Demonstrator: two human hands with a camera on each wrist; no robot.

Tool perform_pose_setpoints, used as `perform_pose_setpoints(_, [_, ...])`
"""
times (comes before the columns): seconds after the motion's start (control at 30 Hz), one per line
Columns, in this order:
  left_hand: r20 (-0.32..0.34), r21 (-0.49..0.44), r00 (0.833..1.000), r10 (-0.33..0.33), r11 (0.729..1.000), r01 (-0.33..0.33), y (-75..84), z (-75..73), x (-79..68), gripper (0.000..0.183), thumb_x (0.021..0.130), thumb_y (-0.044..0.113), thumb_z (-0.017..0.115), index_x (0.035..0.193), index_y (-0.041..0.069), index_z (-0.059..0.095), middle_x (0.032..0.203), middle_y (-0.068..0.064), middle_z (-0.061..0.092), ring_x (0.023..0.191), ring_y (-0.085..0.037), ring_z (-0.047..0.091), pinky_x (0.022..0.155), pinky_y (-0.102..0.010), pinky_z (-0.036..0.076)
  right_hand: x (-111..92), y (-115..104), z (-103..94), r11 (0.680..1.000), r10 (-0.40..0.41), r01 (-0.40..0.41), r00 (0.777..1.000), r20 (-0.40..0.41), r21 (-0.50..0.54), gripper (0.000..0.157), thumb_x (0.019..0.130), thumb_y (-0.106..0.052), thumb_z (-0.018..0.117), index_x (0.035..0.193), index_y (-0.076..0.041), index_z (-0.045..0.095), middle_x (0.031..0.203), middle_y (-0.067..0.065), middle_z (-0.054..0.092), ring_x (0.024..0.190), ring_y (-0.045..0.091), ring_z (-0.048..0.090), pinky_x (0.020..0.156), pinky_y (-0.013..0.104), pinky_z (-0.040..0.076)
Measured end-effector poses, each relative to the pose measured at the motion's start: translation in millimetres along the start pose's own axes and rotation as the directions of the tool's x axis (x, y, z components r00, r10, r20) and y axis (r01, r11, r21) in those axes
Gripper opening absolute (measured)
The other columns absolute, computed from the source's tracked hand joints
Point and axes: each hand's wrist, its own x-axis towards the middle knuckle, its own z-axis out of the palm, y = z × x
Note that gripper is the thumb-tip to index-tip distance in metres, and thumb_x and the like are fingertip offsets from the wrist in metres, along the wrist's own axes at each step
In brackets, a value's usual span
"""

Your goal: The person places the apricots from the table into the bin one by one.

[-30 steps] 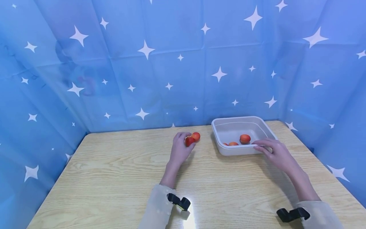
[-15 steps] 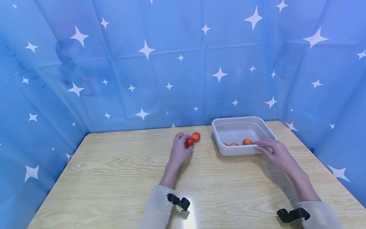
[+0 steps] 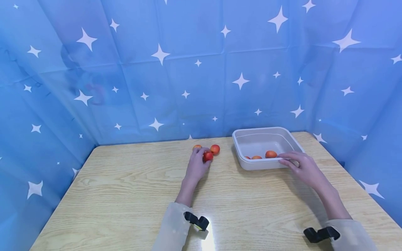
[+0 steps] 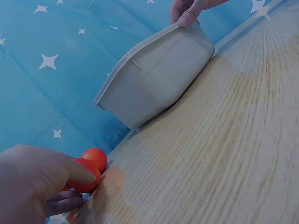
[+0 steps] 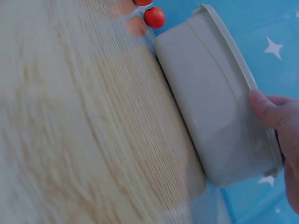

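**Half the fruit in the tray, one piece between fingertips**

Taking 12 o'clock as straight ahead of the wearer, the right hand (image 3: 303, 169) grips the pale grey tray (image 3: 260, 166) at its 4 o'clock corner, thumb against the outer wall and fingers over the rim. The left hand (image 3: 196, 169) is closed round a red fruit (image 3: 208, 156), thumb on one side, fingers on the other; the tray is at 3 o'clock from it. Whether that fruit is off the surface cannot be told.

Three pieces show inside the tray along its near wall, the plainest being an orange-red fruit (image 3: 271, 154). Two remain outside: a loose fruit (image 3: 215, 149) at 1 o'clock from the held one, and a half-hidden fruit (image 3: 197, 147) at 10 o'clock, behind the fingers. If the work is filling the tray, it looks about half done.

Around this, black wrist mounts (image 3: 196, 221) sit on the cuffs, nearest the wearer, over the wood-grain tabletop (image 3: 125, 195). The tray's raised wall seems the main obstacle. A starry blue curtain (image 3: 125, 80) closes off the far side.
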Motion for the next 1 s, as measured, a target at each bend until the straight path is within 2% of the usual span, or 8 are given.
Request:
perform_pose_setpoints(0.13, [0.008,-0.008,1.0,-0.01,1.0,0.01,-1.1,0.1,-0.5,0.037,0.088,-0.001,0.074,0.123,0.007,0.065,0.126,-0.017,0.054,0.112,-0.033,0.059,0.099,-0.044,0.051,-0.4,0.3,0.5,1.0,0.0,0.0,1.0,0.006,-0.003,0.017,0.09,-0.008,0.076,0.107,-0.009,0.078,0.1,0.006,0.075,0.095,0.007,0.061,0.081,0.013,0.043])
perform_pose_setpoints(0.2, [0.009,-0.017,1.0,-0.015,1.0,0.015,-1.2,0.0,-0.5,0.036,0.088,0.0,0.074,0.123,0.007,0.066,0.125,-0.017,0.054,0.111,-0.033,0.059,0.099,-0.044,0.051,-0.4,0.6,0.7,1.0,0.001,-0.001,1.0,0.006,-0.005,0.017,0.09,-0.008,0.076,0.107,-0.009,0.078,0.1,0.007,0.075,0.095,0.009,0.061,0.082,0.013,0.043])
perform_pose_setpoints(0.3, [0.008,-0.032,1.0,-0.019,0.999,0.02,-0.2,-0.9,-0.6,0.036,0.089,0.001,0.075,0.123,0.007,0.065,0.123,-0.016,0.055,0.11,-0.032,0.059,0.097,-0.043,0.052,-0.2,1.3,0.9,1.0,0.0,0.0,1.0,0.001,-0.006,0.019,0.088,-0.007,0.078,0.107,-0.008,0.078,0.101,0.007,0.075,0.096,0.01,0.062,0.084,0.01,0.041])
perform_pose_setpoints(0.47, [-0.002,-0.089,1.0,-0.015,0.996,0.015,2.6,-2.4,-0.6,0.036,0.089,0.004,0.076,0.124,0.005,0.065,0.12,-0.015,0.056,0.104,-0.029,0.059,0.09,-0.038,0.055,-0.3,1.7,1.1,1.0,0.003,-0.003,1.0,0.001,0.009,0.019,0.088,-0.007,0.078,0.107,-0.009,0.078,0.101,0.007,0.075,0.097,0.005,0.06,0.085,0.007,0.038])
perform_pose_setpoints(0.7, [-0.043,-0.17,0.998,0.037,0.984,-0.043,11.6,-5.0,2.0,0.037,0.087,0.0,0.077,0.122,0.003,0.066,0.112,-0.016,0.058,0.093,-0.025,0.061,0.082,-0.031,0.056,0.6,2.0,1.4,1.0,-0.012,0.012,1.0,-0.007,0.01,0.018,0.088,-0.006,0.077,0.106,-0.006,0.077,0.1,0.008,0.075,0.096,0.001,0.059,0.084,0.006,0.039])
perform_pose_setpoints(1.0, [-0.06,-0.24,0.995,0.078,0.967,-0.091,28.3,-7.6,3.8,0.039,0.088,0.005,0.078,0.124,0.003,0.065,0.11,-0.012,0.061,0.091,-0.021,0.064,0.081,-0.024,0.056,0.6,2.2,1.5,1.0,-0.021,0.021,1.0,-0.016,0.005,0.019,0.086,-0.004,0.079,0.105,-0.006,0.077,0.098,0.008,0.075,0.094,0.0,0.059,0.083,0.006,0.039])
